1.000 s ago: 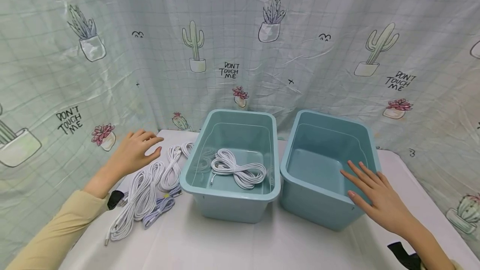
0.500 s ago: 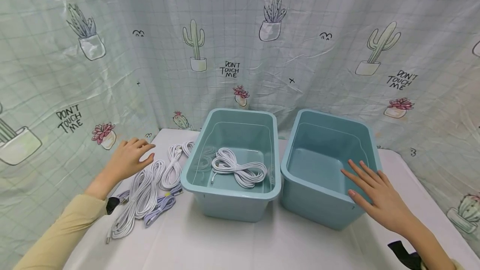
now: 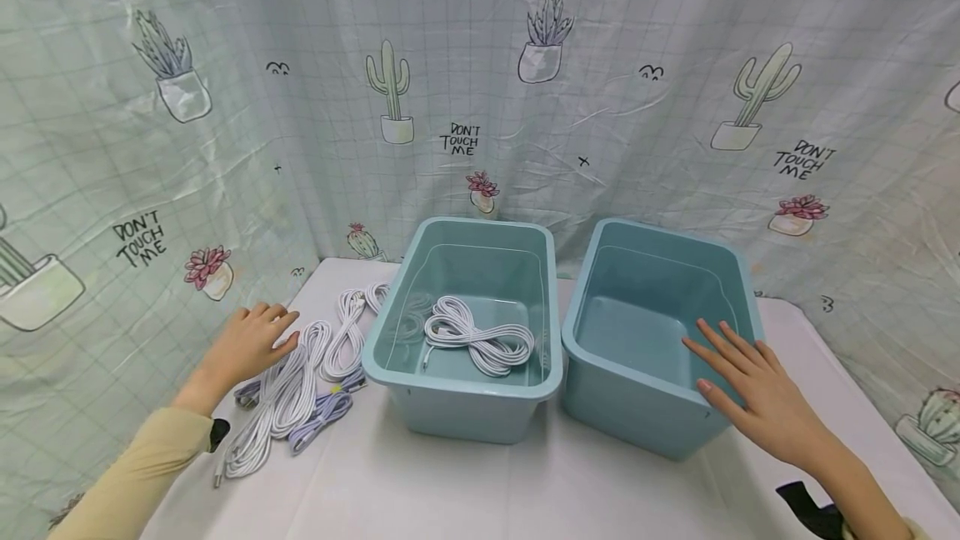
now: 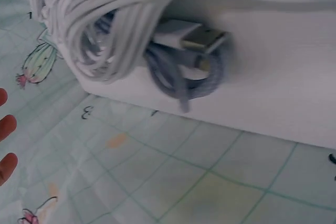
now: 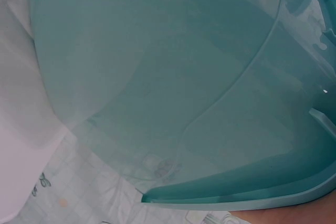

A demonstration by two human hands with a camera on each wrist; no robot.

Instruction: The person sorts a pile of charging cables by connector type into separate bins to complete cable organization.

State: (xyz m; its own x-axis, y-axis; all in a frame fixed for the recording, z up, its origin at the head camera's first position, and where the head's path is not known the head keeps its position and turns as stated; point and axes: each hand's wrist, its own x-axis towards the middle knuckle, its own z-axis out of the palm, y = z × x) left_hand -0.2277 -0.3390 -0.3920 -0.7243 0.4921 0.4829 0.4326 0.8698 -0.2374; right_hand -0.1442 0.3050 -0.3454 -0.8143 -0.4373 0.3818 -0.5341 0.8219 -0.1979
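Two light-blue plastic bins stand side by side on a white table. The left bin holds one coiled white cable. The right bin has nothing inside it. My right hand lies flat, fingers straight, on the right bin's near right rim. My left hand hovers with relaxed fingers over the left end of a pile of coiled white and lilac cables beside the left bin. The left wrist view shows those coils with a USB plug and my fingertips at the frame's edge.
A cactus-print curtain hangs close behind and around the table. The table's left edge runs just beside the cable pile. White tabletop lies in front of the bins.
My left hand has drawn back toward me and leftward, from the far end of the cable pile to its left side. The right hand and both bins have stayed put.
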